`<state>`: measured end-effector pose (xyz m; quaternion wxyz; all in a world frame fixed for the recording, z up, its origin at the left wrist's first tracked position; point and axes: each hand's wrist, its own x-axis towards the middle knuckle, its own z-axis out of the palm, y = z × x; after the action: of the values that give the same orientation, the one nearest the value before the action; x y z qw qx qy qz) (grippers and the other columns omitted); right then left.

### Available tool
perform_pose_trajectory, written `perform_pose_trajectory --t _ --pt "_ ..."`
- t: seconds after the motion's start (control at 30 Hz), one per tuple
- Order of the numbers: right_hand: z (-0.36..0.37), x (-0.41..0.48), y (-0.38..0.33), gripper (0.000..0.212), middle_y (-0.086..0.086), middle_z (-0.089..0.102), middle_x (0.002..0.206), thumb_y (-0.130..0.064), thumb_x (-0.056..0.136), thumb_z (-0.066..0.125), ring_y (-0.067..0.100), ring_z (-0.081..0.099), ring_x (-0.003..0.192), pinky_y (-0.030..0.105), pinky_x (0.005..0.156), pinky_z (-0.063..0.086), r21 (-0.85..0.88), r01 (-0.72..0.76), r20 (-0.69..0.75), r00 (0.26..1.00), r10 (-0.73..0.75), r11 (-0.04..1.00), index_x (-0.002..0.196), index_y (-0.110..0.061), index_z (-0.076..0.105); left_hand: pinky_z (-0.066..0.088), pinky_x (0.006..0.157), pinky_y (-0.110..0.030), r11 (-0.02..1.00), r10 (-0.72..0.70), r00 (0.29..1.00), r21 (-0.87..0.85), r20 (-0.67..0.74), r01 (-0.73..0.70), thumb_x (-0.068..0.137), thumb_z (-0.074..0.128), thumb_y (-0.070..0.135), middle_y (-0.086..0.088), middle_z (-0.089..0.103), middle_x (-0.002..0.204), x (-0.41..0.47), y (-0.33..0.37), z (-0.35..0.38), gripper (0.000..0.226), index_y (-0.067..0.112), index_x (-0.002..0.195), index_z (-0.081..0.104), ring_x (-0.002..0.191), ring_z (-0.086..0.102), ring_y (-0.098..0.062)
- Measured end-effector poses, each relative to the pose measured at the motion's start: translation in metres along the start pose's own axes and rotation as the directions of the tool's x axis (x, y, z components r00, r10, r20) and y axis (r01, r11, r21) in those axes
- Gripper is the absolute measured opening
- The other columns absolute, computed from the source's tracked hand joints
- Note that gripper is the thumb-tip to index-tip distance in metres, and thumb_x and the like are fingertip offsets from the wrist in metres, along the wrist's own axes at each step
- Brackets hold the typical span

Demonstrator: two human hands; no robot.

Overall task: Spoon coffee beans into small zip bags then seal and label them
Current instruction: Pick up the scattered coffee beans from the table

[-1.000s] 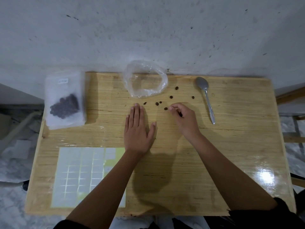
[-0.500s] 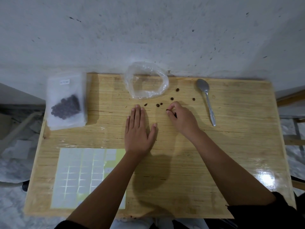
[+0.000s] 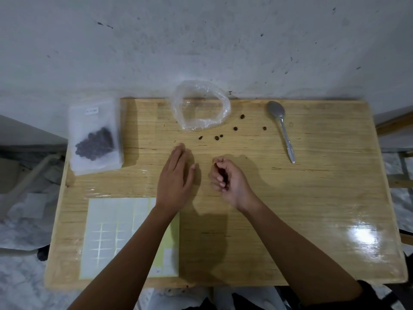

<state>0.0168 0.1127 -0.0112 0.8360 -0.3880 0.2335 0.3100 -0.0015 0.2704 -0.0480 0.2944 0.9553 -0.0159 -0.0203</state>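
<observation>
Entry. 6 loose dark-brown coffee beans [image 3: 235,128] lie scattered on the pale wooden desk [image 3: 312,198], in a loose band between the clear crumpled plastic bag [image 3: 224,113] and the grey metal spoon [image 3: 282,130], none touching either.

My right hand [image 3: 228,177] is near the beans on my side of them, turned partly palm-up, with its fingers [image 3: 218,179] curled in toward the palm. A dark patch shows inside the curl; I cannot tell whether it is a bean or shadow.

My left hand [image 3: 176,175] lies flat on the desk just beside the right, palm down, fingers straight and together, thumb out, gripping nothing.

The clear bag sits open-mouthed at the desk's far edge, against the wall. The spoon lies to its right, bowl toward the wall, handle toward me.

At the far left corner, a frosted zip bag [image 3: 96,135] holding a dark cluster of beans rests on top of a small stack, with 1 small white label [image 3: 92,110] near its top edge.

Near left: a sheet of white stickers on yellow backing [image 3: 111,231]; my left forearm crosses its right part.
</observation>
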Motion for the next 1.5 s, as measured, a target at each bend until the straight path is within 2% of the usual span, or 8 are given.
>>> perform_pose_trajectory --t 0.2,0.43,0.6,0.77,0.9,1.0,1.13,1.5 --pt "0.009 0.003 0.017 0.030 -0.003 0.038 0.044 -0.015 0.095 0.029 0.007 0.026 0.036 0.023 0.041 0.014 -0.007 0.033 0.098 0.995 -0.032 0.999 0.068 -0.012 0.040 0.005 0.117 -0.028 0.987 0.002 0.999 0.159 0.045 -0.009 0.096 0.028 0.041 -0.008 0.020 0.156 -0.017 -0.009 -0.001 0.059 0.009 0.146 0.029 0.145 0.009 -0.015" --pt "0.015 -0.002 0.001 0.050 -0.005 0.045 0.044 -0.036 0.094 0.051 0.006 0.028 0.033 0.017 0.036 0.023 -0.388 0.079 -0.229 0.957 -0.179 0.918 0.050 -0.015 0.041 0.001 0.116 -0.028 0.983 -0.014 0.998 0.183 0.053 0.004 0.095 0.027 0.044 -0.006 0.014 0.157 -0.019 -0.008 -0.001 0.062 0.011 0.148 0.024 0.145 0.003 -0.012" --pt "-0.005 -0.008 -0.026 0.051 -0.006 0.035 0.040 -0.044 0.093 0.050 0.004 0.028 0.034 0.015 0.036 0.025 -0.523 0.101 -0.428 0.828 -0.363 0.846 0.052 -0.014 0.052 0.003 0.118 -0.031 0.989 -0.038 0.996 0.148 0.075 0.026 0.094 0.027 0.048 -0.002 0.008 0.159 -0.017 0.006 0.005 0.067 0.011 0.150 0.018 0.144 -0.002 -0.009" --pt "-0.045 -0.004 -0.059 0.036 -0.015 0.049 0.047 -0.030 0.097 0.049 -0.003 0.045 0.047 0.012 0.059 0.039 -0.761 0.168 -0.321 0.742 -0.588 0.627 0.082 -0.008 0.072 0.003 0.119 -0.034 0.989 -0.056 0.995 0.141 0.080 0.044 0.092 0.025 0.051 -0.004 0.007 0.159 -0.007 0.033 0.022 0.073 0.010 0.150 0.012 0.146 -0.001 -0.013" --pt "-0.068 0.004 -0.082 0.021 0.003 0.070 0.099 -0.022 0.096 0.051 0.012 0.063 0.085 0.013 0.072 0.044 -0.894 0.135 -0.218 0.704 -0.676 0.428 0.101 -0.010 0.068 0.000 0.118 -0.036 0.975 -0.151 0.988 0.167 0.021 0.145 0.091 0.023 0.054 -0.006 0.008 0.158 -0.001 0.047 0.033 0.076 0.009 0.150 0.011 0.145 -0.002 -0.015" --pt "-0.076 0.010 -0.091 0.018 0.002 0.066 0.078 -0.027 0.095 0.052 0.016 0.055 0.059 0.034 0.059 0.046 -0.930 0.085 -0.200 0.700 -0.685 0.359 0.106 -0.016 0.061 -0.003 0.118 -0.035 0.967 -0.188 0.982 0.177 0.004 0.185 0.089 0.021 0.057 -0.004 0.004 0.158 0.001 0.052 0.036 0.077 0.011 0.150 0.008 0.145 -0.005 -0.014" --pt "-0.082 0.020 -0.094 0.022 0.004 0.064 0.071 -0.035 0.095 0.049 0.019 0.050 0.056 0.031 0.053 0.039 -0.973 -0.041 -0.186 0.719 -0.670 0.225 0.112 -0.022 0.051 -0.001 0.119 -0.036 0.961 -0.207 0.978 0.185 -0.022 0.207 0.089 0.023 0.057 -0.003 0.004 0.158 0.001 0.054 0.038 0.077 0.012 0.150 0.010 0.145 -0.004 -0.014" --pt "-0.070 0.031 -0.096 0.016 0.005 0.070 0.089 -0.028 0.096 0.047 0.027 0.063 0.082 0.031 0.063 0.041 -0.968 -0.187 -0.251 0.668 -0.701 0.169 0.107 -0.018 0.053 0.004 0.119 -0.037 0.959 -0.210 0.977 0.186 -0.030 0.212 0.089 0.029 0.057 -0.003 0.009 0.159 0.002 0.054 0.038 0.077 0.014 0.150 0.014 0.146 0.001 -0.015"
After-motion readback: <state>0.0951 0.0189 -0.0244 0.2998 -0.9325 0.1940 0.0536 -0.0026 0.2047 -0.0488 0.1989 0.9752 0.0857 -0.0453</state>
